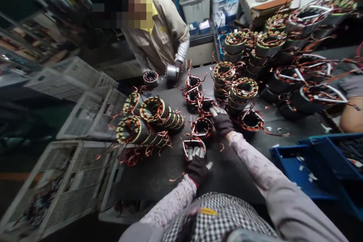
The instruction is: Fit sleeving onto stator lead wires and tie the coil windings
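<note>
Two gloved hands at a row of upright wound rings on the dark desk (pixel 147 183).
The row runs forward from the wearer, each ring's axis vertical and its opening upward. The left hand (pixel 197 168) lies over the nearest ring (pixel 193 143), fingers side by side across its near rim and thumb spread to the right; the ring lies directly ahead of the palm. The right hand (pixel 222 121) points forward and leftward, fingertips at the right edge of a farther ring (pixel 206 106). Whether either hand pinches its ring cannot be told. Between these two stands a middle ring (pixel 201 133), ahead of the left hand and just left of the right, which appears the nearer. Stacks of rings (pixel 154 121) lie well to the left, tipped on their sides.
</note>
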`<state>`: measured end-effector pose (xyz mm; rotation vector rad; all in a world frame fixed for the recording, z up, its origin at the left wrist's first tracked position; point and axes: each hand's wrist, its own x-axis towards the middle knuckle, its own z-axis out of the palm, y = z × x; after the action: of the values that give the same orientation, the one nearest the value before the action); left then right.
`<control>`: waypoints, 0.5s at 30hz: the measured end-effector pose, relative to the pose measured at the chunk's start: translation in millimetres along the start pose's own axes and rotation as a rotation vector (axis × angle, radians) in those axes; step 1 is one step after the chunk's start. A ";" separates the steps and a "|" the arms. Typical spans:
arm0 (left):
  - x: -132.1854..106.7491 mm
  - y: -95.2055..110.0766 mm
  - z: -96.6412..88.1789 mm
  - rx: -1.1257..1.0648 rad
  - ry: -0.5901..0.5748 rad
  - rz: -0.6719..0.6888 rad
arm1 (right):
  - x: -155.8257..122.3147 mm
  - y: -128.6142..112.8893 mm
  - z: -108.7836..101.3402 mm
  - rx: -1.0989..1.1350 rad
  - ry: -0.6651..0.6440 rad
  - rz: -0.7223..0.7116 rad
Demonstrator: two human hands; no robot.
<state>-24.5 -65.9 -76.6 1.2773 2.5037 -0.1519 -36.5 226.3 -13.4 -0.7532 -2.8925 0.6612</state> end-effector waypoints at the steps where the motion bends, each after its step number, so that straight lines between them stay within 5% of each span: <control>1: 6.1 4.7 1.7 -0.002 -0.005 0.014 | -15.7 12.5 -4.5 -0.027 0.024 0.061; 5: 35.6 9.0 -2.8 -0.025 0.044 0.055 | -74.5 78.3 -29.1 -0.186 0.081 0.337; 8: 55.5 3.5 -18.4 -0.025 0.099 0.101 | -93.6 108.0 -41.6 -0.280 -0.020 0.291; 15: 105.3 4.5 -59.9 -0.010 0.119 0.107 | -117.9 102.5 -30.1 -0.268 -0.127 0.098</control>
<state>-92.6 32.0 -55.1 1.4522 2.5222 -0.0391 118.1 261.7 -26.5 -0.9193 -3.1177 0.3438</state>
